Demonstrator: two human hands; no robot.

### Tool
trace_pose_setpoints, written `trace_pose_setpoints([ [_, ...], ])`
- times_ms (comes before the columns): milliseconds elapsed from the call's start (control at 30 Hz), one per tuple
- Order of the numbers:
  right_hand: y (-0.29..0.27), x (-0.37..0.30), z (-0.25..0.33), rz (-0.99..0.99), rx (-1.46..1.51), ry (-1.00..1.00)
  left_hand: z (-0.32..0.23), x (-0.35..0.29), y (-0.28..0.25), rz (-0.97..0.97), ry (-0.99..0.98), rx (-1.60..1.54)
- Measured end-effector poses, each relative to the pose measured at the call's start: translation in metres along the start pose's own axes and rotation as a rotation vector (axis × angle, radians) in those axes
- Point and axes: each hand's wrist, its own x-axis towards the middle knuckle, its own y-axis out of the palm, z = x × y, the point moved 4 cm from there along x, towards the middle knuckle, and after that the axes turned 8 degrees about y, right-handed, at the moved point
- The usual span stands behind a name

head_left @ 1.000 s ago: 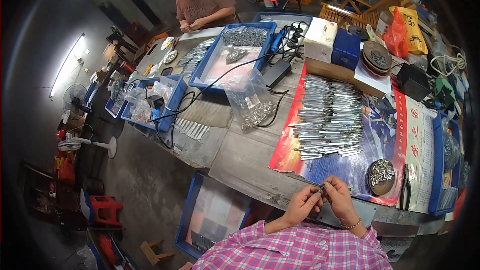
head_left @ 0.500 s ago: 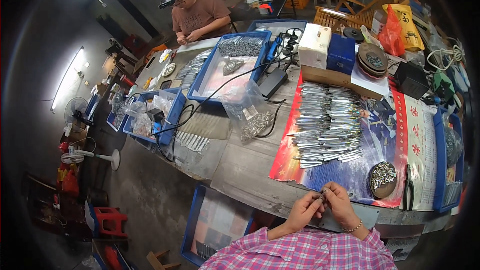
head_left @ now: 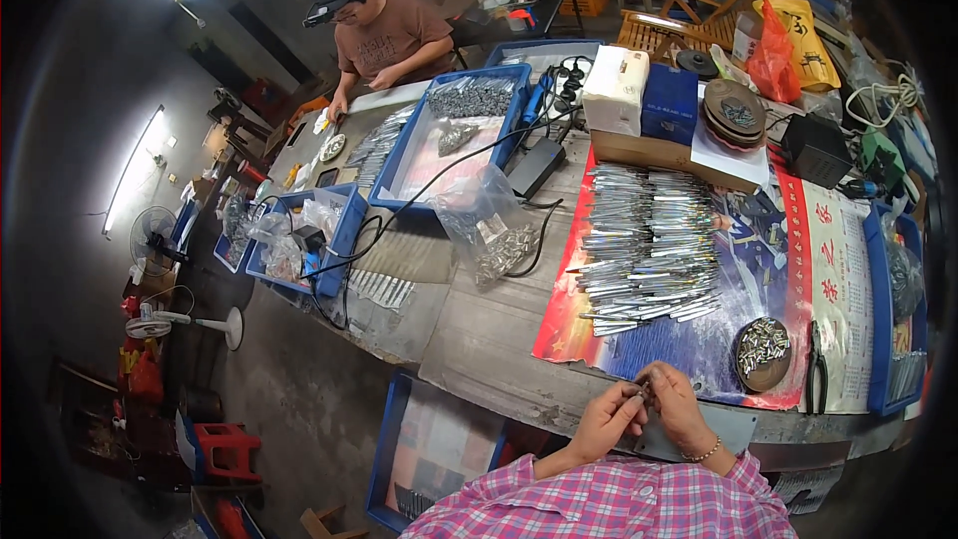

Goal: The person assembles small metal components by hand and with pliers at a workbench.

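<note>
Small greyish piece [head_left: 645, 395], mostly hidden, pinched between hands [head_left: 605, 419].

One wide view, looking down from your head.
Your fisheye camera faces forward and down across the table [head_left: 479, 339], with your left hand [head_left: 605, 420] and right hand [head_left: 681, 412] near it, low and right of centre, and your checked shirt [head_left: 599, 501] along the bottom edge. It reaches a person [head_left: 387, 38] well off at upper left; the corners go dark around the round rim.
</note>
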Motion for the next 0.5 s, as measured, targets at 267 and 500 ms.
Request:
trace_pose_setpoints([
  [267, -0.003, 0.004, -0.012, -0.020, 0.118, 0.023, 0.002, 0.000, 0.000, 0.043, -0.047, -0.049],
  [500, -0.005, 0.006, -0.018, -0.006, 0.034, 0.032, 0.006, 0.000, -0.001, 0.052, -0.052, -0.085],
])
